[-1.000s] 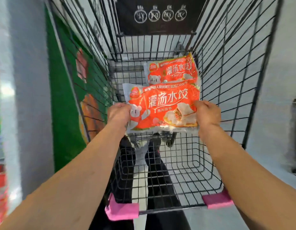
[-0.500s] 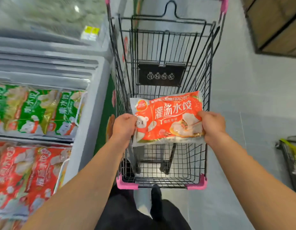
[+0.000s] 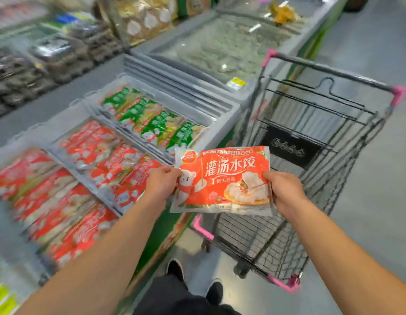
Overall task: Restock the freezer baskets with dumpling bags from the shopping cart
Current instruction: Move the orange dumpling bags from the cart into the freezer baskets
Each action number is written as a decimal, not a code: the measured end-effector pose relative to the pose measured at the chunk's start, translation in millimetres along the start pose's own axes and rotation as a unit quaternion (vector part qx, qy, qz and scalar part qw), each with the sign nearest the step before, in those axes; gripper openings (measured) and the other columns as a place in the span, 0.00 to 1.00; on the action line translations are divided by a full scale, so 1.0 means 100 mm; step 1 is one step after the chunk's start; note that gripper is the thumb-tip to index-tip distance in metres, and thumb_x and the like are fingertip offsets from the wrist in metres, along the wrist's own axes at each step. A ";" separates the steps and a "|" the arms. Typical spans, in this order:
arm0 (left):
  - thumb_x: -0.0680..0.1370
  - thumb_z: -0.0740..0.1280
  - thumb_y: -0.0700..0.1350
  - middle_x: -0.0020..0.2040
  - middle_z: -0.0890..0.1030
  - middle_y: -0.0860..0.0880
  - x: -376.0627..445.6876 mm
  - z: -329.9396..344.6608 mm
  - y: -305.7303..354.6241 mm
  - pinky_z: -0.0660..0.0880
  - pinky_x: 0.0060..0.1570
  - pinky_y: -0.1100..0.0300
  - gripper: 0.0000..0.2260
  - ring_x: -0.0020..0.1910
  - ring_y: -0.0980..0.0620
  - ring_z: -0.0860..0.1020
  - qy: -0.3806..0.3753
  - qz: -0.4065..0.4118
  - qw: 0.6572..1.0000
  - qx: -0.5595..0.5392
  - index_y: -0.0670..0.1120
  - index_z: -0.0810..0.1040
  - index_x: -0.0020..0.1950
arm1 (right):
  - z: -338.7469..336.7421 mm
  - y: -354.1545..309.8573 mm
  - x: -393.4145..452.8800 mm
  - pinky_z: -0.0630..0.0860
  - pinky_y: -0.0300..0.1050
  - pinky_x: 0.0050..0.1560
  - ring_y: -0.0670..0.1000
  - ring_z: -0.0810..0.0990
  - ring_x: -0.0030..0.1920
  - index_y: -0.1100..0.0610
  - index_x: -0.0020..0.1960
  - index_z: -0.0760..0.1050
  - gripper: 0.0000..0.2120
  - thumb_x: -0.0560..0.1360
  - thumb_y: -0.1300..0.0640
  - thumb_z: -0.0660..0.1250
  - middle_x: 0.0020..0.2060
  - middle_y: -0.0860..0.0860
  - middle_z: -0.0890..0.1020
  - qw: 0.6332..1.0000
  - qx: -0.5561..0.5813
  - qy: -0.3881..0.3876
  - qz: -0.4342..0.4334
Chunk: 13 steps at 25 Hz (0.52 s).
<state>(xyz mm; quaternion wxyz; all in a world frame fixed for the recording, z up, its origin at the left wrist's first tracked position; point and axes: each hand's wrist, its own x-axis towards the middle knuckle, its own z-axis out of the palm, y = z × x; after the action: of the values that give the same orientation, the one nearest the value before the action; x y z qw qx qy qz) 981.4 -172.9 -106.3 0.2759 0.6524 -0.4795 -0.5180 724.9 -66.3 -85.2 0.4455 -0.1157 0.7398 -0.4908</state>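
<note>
Left of the dumpling bag lie freezer baskets of red and green bags. The left hand pinches the bag's left edge, the right hand grips its right edge, thumb on top. The bag hangs between both hands, in front of the shopping cart.

We stand in a shop aisle on a smooth grey floor. A long grey chest cabinet runs along our left, its lower front panel green. Farther back, a closed glass lid reflects bright ceiling light. Beyond it, blurred shelves of dark packaged goods fill the far left.
</note>
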 end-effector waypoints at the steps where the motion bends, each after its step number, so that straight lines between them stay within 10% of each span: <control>1: 0.67 0.67 0.47 0.31 0.75 0.45 -0.01 -0.18 -0.06 0.71 0.35 0.53 0.10 0.33 0.48 0.74 0.014 -0.001 1.000 -0.001 0.41 0.77 0.33 | 0.17 -0.04 -0.02 0.82 0.59 0.50 0.58 0.86 0.44 0.60 0.47 0.83 0.05 0.74 0.61 0.69 0.42 0.57 0.86 1.000 -0.007 -0.012 -0.007; 13: 0.72 0.67 0.41 0.26 0.75 0.49 -0.37 -2.80 -0.84 0.69 0.33 0.59 0.09 0.28 0.51 0.72 0.248 -0.025 0.968 -0.002 0.41 0.80 0.32 | 2.94 0.03 -0.96 0.80 0.54 0.40 0.57 0.82 0.37 0.55 0.29 0.82 0.08 0.66 0.57 0.70 0.29 0.51 0.83 0.962 -0.175 -0.183 -0.106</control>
<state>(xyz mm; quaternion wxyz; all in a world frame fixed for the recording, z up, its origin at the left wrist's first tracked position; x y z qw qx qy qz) 1272.9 -144.6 -76.3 0.3746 0.7715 -0.3790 -0.3477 1007.8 -189.2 -71.5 0.4914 -0.3572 0.7037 -0.3684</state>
